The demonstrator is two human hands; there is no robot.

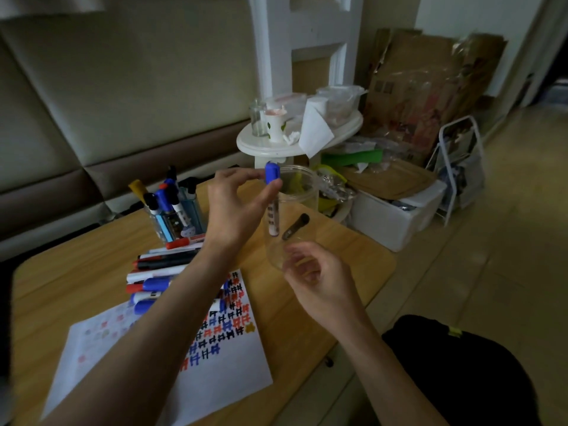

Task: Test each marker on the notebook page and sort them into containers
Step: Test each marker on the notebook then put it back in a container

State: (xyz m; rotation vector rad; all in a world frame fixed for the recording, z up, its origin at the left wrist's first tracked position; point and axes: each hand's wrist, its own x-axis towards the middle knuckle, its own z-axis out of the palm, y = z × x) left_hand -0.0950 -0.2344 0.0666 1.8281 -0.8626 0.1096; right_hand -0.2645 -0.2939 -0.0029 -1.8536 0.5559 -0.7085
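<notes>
Dim room, light wooden counter; left hand pinches blue-capped white marker at its cap, barrel upright at left wall of clear plastic jar; right hand cups jar base. Marker likely light, stiff, slick: cap end is best hold.

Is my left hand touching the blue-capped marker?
Touching: the head view shows the left hand pinching the blue-capped marker by its cap, body inside the clear jar.

bare tabletop far left; marker pile, seemingly loose, mid-table
</notes>
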